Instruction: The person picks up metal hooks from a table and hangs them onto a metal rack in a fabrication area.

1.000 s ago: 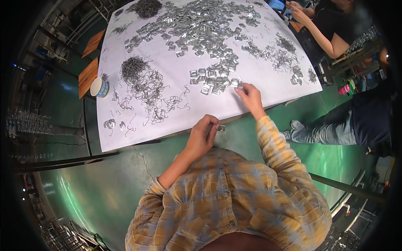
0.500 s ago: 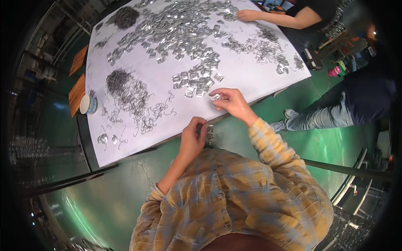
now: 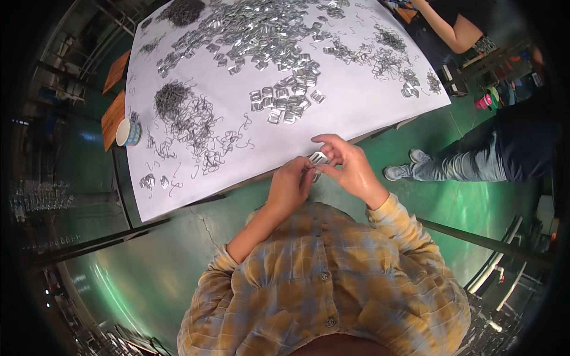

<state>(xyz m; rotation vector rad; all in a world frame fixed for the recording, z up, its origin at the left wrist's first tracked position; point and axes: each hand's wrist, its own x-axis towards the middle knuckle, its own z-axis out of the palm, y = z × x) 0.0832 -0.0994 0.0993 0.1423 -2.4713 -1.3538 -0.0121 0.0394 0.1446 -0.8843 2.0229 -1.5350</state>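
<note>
In front of my body, just off the table's near edge, my two hands come together. My right hand [image 3: 355, 170] pinches a small shiny slotted metal buckle [image 3: 319, 158] between thumb and fingers, its index finger raised. Against the buckle's lower left side, my left hand [image 3: 290, 186] is closed in a pinch; what lies between its fingertips is too small to tell. A bit of shiny metal shows just below the fingertips. Nearest on the table is a loose cluster of similar buckles [image 3: 291, 107], and further left lies a heap of thin S-shaped wire hooks [image 3: 189, 121].
A white-covered table [image 3: 237, 178] carries the large far buckle pile [image 3: 255, 38], a dark hook heap [image 3: 183, 12] and more hooks [image 3: 386, 62] at right. A paper tub [image 3: 128, 133] stands at the left edge. Another person's arm [image 3: 442, 26] and someone's jeans-clad legs [image 3: 460, 160] are at right.
My right hand has drawn the buckle back from the cluster to my left hand, which has shifted slightly right and up. The other person's hand has left the far pile.
</note>
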